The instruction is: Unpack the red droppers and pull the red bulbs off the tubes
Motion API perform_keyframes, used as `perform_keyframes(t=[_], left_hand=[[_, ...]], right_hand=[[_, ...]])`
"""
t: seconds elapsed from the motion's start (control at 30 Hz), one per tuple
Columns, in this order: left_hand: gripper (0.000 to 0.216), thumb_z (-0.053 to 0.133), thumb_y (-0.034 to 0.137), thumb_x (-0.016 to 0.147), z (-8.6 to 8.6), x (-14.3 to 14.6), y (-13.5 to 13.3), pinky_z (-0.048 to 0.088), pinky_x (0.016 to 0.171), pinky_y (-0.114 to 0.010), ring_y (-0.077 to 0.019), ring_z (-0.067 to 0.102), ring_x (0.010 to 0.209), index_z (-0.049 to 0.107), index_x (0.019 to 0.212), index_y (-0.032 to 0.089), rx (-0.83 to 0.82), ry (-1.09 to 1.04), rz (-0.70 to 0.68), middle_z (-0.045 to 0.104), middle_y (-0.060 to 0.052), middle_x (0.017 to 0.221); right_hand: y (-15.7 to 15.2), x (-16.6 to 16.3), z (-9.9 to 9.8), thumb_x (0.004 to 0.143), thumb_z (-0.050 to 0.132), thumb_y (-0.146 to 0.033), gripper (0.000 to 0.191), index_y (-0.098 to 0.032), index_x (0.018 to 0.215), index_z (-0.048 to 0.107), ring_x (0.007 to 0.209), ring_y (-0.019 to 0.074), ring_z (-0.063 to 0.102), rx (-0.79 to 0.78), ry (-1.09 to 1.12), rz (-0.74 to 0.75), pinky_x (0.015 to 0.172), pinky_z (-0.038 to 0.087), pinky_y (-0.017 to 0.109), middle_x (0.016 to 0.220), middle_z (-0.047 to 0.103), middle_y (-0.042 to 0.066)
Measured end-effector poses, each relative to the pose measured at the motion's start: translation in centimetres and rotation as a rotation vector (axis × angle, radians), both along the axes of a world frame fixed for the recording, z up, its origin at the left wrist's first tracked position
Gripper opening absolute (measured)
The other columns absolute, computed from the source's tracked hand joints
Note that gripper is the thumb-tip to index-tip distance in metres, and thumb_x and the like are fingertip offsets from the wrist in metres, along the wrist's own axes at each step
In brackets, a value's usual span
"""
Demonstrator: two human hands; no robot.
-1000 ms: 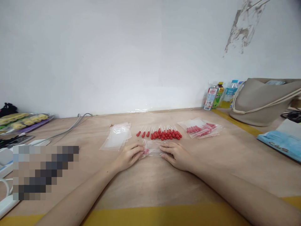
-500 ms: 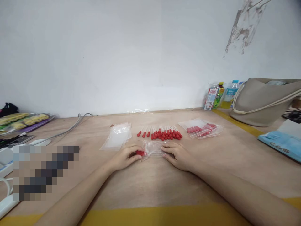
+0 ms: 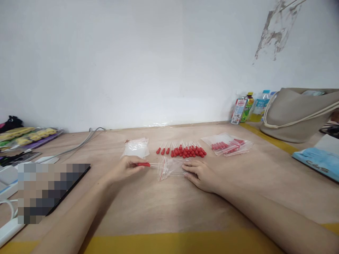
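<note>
My left hand (image 3: 129, 168) is closed around the red bulbs of one or more droppers (image 3: 143, 164). Their thin clear tubes point right, with the tips at the mouth of a clear zip bag (image 3: 172, 167); how far they reach inside is hard to see. The bag lies flat on the table, and my right hand (image 3: 200, 175) grips its far right end between thumb and fingers. Just behind the bag lies a pile of loose droppers with red bulbs (image 3: 188, 151). A stack of zip bags (image 3: 137, 148) lies behind my left hand.
Filled zip bags of droppers (image 3: 230, 146) lie to the right. Bottles and a carton (image 3: 238, 111) stand by the wall beside a grey bag (image 3: 299, 113). A blue packet (image 3: 316, 162) sits at the right edge. Cables (image 3: 82, 143) and a blurred-out dark device (image 3: 69, 190) are on the left.
My left hand has moved left, away from the bag's mouth, with the red bulbs in its fingers. More of the tubes now shows outside the bag. My right hand has stayed in place.
</note>
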State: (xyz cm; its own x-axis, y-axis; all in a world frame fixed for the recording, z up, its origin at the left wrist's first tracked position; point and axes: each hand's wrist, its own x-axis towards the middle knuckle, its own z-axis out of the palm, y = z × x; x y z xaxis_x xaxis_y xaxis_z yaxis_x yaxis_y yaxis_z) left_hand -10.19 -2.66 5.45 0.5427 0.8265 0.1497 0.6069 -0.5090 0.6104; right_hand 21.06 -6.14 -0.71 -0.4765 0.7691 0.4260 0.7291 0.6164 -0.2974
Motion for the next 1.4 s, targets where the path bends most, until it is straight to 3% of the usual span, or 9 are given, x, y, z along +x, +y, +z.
perform_keyframes(t=[0.17,0.23,0.3,0.47,0.63,0.8,0.97,1.17,1.4], left_hand=[[0.034,0.062,0.041,0.067,0.7,-2.7,1.4,0.047,0.081,-0.027,-0.0206,0.059,0.095,0.067,0.096,0.022,0.074,-0.251,0.411,0.066,-0.002,0.1],[0.038,0.06,0.04,0.068,0.4,-2.3,2.5,0.046,0.083,-0.028,-0.0206,0.059,0.096,0.065,0.101,0.022,0.174,-0.346,0.601,0.067,-0.002,0.1],[0.038,0.056,0.037,0.071,-0.3,-1.1,3.8,0.046,0.082,-0.027,-0.02,0.06,0.094,0.064,0.103,0.02,0.257,-0.327,0.706,0.066,-0.003,0.1],[0.032,0.051,0.031,0.073,-2.1,3.4,7.0,0.044,0.078,-0.026,-0.02,0.062,0.086,0.067,0.097,0.019,0.27,-0.063,0.715,0.069,-0.003,0.092],[0.029,0.059,0.036,0.066,-2.6,6.2,7.6,0.043,0.073,-0.026,-0.0221,0.062,0.082,0.07,0.088,0.02,0.164,0.055,0.648,0.07,-0.005,0.081],[0.032,0.053,0.045,0.07,-2.0,7.0,8.0,0.042,0.071,-0.027,-0.0225,0.062,0.08,0.069,0.072,0.018,0.105,0.116,0.643,0.069,-0.006,0.077],[0.027,0.061,0.032,0.064,-1.6,7.3,9.8,0.044,0.063,-0.024,-0.0182,0.063,0.071,0.066,0.085,0.017,0.018,0.108,0.652,0.069,-0.006,0.079],[0.018,0.066,0.026,0.061,-2.4,7.8,10.6,0.046,0.05,-0.02,-0.0137,0.061,0.053,0.066,0.075,0.015,-0.155,0.038,0.541,0.066,-0.003,0.06],[0.014,0.061,0.027,0.066,-2.3,7.8,9.2,0.047,0.058,-0.025,-0.0166,0.061,0.057,0.067,0.066,0.015,-0.062,0.041,0.488,0.063,-0.003,0.056]], right_hand=[[0.1,0.0,0.0,0.084,0.044,-0.033,0.034,-0.022,0.114,0.057,0.109,0.0216,0.05,0.004,-0.002,0.003,0.093,0.039,0.039,0.115,0.058,0.005],[0.1,0.0,-0.1,0.084,0.044,-0.033,0.034,-0.022,0.114,0.057,0.108,0.0216,0.05,0.01,-0.004,0.004,0.093,0.04,0.039,0.115,0.058,0.005],[0.1,0.0,0.0,0.084,0.043,-0.033,0.034,-0.022,0.113,0.057,0.108,0.0212,0.051,0.013,-0.008,0.009,0.093,0.04,0.039,0.115,0.058,0.004],[0.1,0.0,0.1,0.084,0.043,-0.034,0.034,-0.022,0.113,0.058,0.106,0.0211,0.052,0.021,-0.006,0.012,0.093,0.04,0.038,0.115,0.059,0.004],[0.0,0.1,0.3,0.084,0.043,-0.034,0.034,-0.022,0.113,0.058,0.107,0.0212,0.051,0.003,-0.022,0.0,0.094,0.038,0.039,0.116,0.058,0.004],[0.1,0.1,0.0,0.084,0.044,-0.033,0.034,-0.023,0.114,0.057,0.107,0.0206,0.051,0.011,-0.021,0.001,0.093,0.039,0.038,0.115,0.058,0.004],[0.1,0.1,0.2,0.084,0.044,-0.033,0.034,-0.023,0.113,0.058,0.106,0.0212,0.052,0.019,-0.013,0.009,0.093,0.039,0.039,0.115,0.058,0.005],[-0.1,0.1,0.4,0.084,0.043,-0.033,0.034,-0.023,0.113,0.057,0.105,0.0218,0.052,0.013,-0.013,0.014,0.092,0.039,0.04,0.114,0.059,0.005],[0.1,0.2,0.2,0.084,0.043,-0.034,0.035,-0.022,0.114,0.057,0.108,0.0222,0.05,0.009,-0.01,0.027,0.095,0.037,0.041,0.116,0.058,0.005]])
